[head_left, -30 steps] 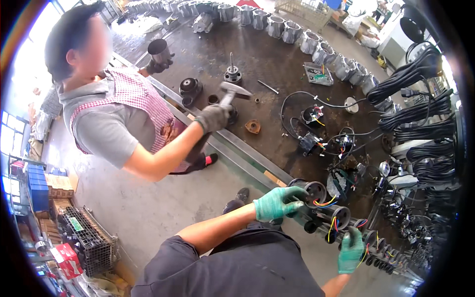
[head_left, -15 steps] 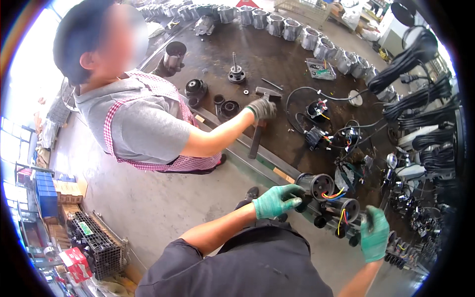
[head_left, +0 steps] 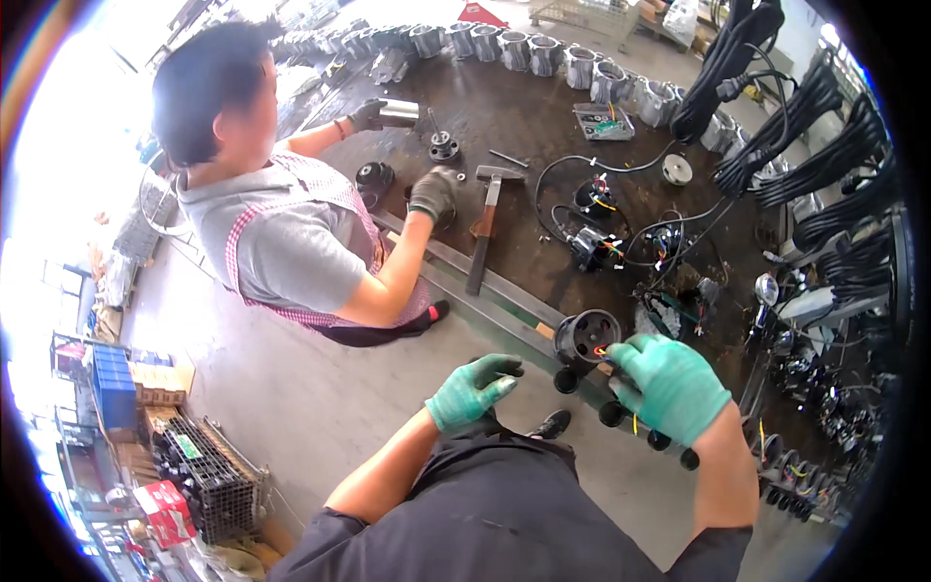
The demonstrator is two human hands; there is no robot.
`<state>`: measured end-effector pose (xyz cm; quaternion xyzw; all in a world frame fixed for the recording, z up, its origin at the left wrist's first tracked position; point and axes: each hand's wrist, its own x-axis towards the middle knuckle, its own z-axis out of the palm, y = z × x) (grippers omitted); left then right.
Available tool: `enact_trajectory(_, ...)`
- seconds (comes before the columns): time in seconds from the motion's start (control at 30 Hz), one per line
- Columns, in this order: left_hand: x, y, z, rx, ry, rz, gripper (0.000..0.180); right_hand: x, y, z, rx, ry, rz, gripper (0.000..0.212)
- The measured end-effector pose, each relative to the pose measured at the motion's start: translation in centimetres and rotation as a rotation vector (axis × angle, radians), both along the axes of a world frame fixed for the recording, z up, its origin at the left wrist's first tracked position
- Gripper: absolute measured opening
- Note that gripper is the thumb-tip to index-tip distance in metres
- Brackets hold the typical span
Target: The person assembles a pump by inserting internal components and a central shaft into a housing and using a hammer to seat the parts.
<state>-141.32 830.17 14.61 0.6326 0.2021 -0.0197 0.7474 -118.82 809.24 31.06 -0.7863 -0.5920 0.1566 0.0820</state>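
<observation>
My right hand [head_left: 674,383], in a green glove, reaches over the table's near edge with its fingers curled at the red and yellow wires [head_left: 601,351] of a dark round motor housing [head_left: 585,337]. The wires' far ends are hidden beneath the hand, as is most of a second housing beside the first. Only a bit of yellow wire [head_left: 635,424] shows below the hand. To the left, my left hand [head_left: 475,391], also gloved in green, hovers in front of my body, thumb and fingers apart, holding nothing.
A co-worker [head_left: 281,223] at the left holds a silver metal cylinder [head_left: 399,113]. A hammer [head_left: 483,233] lies by the table edge. Cabled motor parts [head_left: 589,244] lie mid-table; coiled black cables [head_left: 824,116] hang at right. Metal housings [head_left: 545,56] line the back.
My right hand has moved left over the housings to the wires; my left hand has drawn back left. The co-worker has let go of the hammer and turned the cylinder sideways. My view has shifted.
</observation>
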Motion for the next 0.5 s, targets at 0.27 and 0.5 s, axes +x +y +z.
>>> enact_trajectory(0.27,-3.1,6.9,-2.1,-0.093,-0.049,0.029,0.044,0.3,10.0,-1.4,-0.072,0.395,-0.148,0.047)
enact_trajectory(0.5,-4.6,12.8,-4.3,-0.116,-0.074,-0.136,0.043,1.6,19.5,-10.3,0.018,0.369,-0.285,0.055)
